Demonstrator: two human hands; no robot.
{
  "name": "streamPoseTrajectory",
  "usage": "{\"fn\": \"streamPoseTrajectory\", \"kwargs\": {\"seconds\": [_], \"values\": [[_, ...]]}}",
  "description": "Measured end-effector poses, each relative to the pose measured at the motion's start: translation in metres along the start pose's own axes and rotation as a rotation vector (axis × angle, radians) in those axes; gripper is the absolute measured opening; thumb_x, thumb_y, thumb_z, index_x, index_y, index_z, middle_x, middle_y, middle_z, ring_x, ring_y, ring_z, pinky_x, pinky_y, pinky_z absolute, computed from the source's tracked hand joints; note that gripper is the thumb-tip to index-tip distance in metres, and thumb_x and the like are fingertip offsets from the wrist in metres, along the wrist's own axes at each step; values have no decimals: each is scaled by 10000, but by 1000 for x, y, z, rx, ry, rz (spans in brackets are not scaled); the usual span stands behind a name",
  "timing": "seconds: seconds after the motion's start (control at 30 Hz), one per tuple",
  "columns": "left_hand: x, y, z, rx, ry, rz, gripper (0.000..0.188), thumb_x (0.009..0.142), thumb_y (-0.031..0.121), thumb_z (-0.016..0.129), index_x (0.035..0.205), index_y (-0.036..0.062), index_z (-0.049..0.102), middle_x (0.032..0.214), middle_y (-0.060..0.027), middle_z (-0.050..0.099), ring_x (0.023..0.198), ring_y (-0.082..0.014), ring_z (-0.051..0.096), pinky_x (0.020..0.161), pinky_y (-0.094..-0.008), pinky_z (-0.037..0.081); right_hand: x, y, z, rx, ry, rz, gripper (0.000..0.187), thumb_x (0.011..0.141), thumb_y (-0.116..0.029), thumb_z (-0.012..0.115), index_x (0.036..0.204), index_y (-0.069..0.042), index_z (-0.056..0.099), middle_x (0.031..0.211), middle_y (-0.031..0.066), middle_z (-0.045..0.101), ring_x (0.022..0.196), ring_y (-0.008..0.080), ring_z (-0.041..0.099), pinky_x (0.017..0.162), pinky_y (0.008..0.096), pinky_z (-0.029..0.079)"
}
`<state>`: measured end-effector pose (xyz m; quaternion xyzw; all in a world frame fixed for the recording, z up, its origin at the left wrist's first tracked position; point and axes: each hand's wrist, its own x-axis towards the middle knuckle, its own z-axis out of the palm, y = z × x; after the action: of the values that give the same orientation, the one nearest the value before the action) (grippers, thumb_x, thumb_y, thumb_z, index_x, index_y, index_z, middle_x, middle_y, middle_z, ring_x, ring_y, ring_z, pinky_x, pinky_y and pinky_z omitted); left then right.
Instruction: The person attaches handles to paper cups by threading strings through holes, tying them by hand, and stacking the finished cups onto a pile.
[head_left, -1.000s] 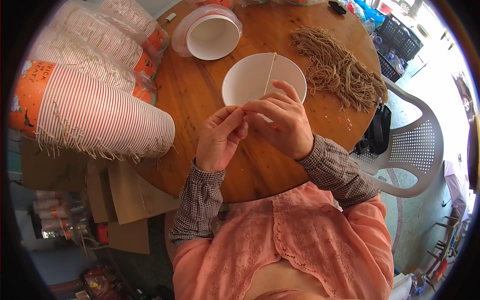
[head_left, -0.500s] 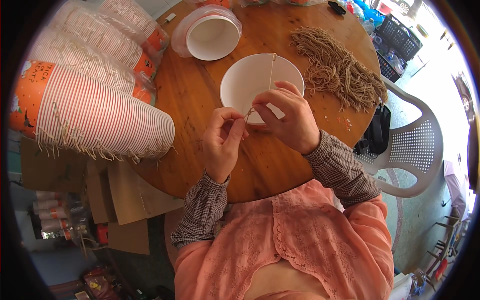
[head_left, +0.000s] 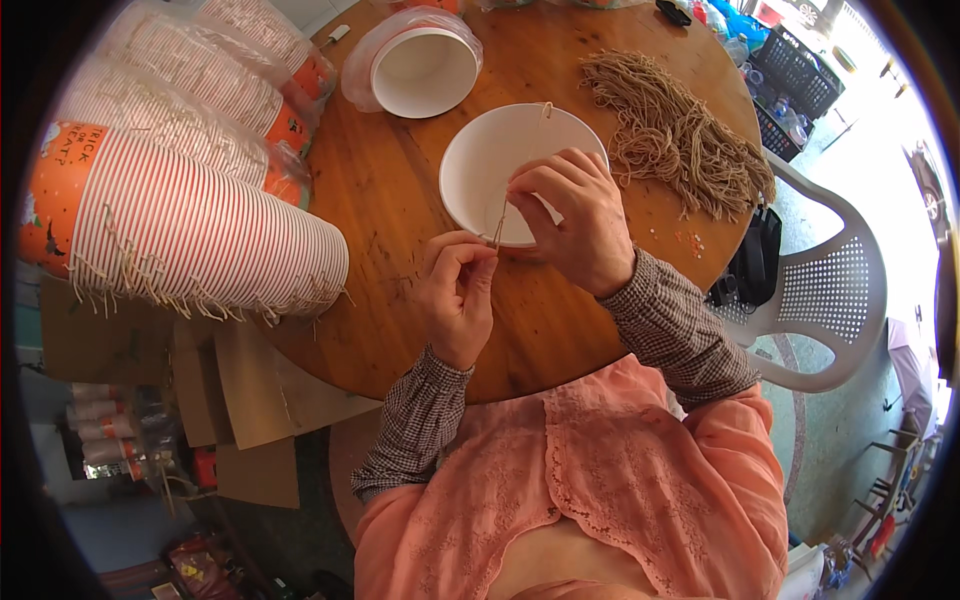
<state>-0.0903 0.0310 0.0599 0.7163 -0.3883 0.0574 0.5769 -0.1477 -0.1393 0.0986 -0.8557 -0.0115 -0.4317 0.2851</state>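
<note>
A makeshift home craft workplace, set up at the edge of an open yard: a round wooden table (head_left: 400,200) serves as the bench, crowded with long nested stacks of striped paper cups (head_left: 190,240), more stacks wrapped in clear plastic (head_left: 200,70), and a heap of cut tan string (head_left: 670,130). Flattened cardboard (head_left: 250,400) lies on the floor beneath. A white plastic garden chair (head_left: 830,300) stands beside the table, with dark crates (head_left: 790,70) and sunlit pavement (head_left: 880,150) beyond.
</note>
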Motion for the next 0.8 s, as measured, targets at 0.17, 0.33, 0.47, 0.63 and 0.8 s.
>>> {"fn": "streamPoseTrajectory", "kwargs": {"seconds": [0.17, 0.33, 0.47, 0.63, 0.8], "values": [[5, 3, -2, 52, -21, 56, 80, 875, 68, 654, 917, 5, 628, 998, -84, 595, 771, -156, 559, 654, -261, 463, 4, 3, 0, 66, -35, 43, 56, 784, -78, 683, 825, -70, 645, 885, 23, 660, 850, 232, 587, 784, 353, 452], [37, 31, -16, 115, 22, 54, 184, 816, 105, 699, 977, 23, 663, 1006, -90, 631, 826, -191, 577, 749, -302, 453, 12, -2, -9, 145, -91, -62, 80, 791, -40, 682, 868, -58, 668, 935, 41, 670, 870, 241, 604, 773, 343, 494], [52, 26, -9, 220, -63, 156, 165, 818, 130, 715, 941, 31, 666, 928, -66, 659, 799, -203, 576, 746, -317, 442, 13, -6, -6, 239, -71, -64, 52, 808, -98, 647, 845, -64, 656, 890, 53, 654, 823, 255, 610, 753, 371, 499], [53, 24, -6, 133, -71, 83, 123, 844, 142, 705, 831, 30, 656, 807, -40, 660, 745, -202, 585, 725, -319, 428, 12, -6, -11, 300, -236, 123, 155, 847, -59, 657, 998, -35, 636, 897, 84, 675, 748, 208, 641, 703, 295, 519], [52, 25, -3, 95, -112, 86, 108, 835, 119, 707, 813, 27, 654, 804, -45, 659, 712, -199, 588, 731, -318, 427, 20, -10, -13, 464, -322, 331, 249, 866, -120, 639, 1084, -30, 559, 625, 66, 594, 575, 183, 591, 548, 292, 466]]}}
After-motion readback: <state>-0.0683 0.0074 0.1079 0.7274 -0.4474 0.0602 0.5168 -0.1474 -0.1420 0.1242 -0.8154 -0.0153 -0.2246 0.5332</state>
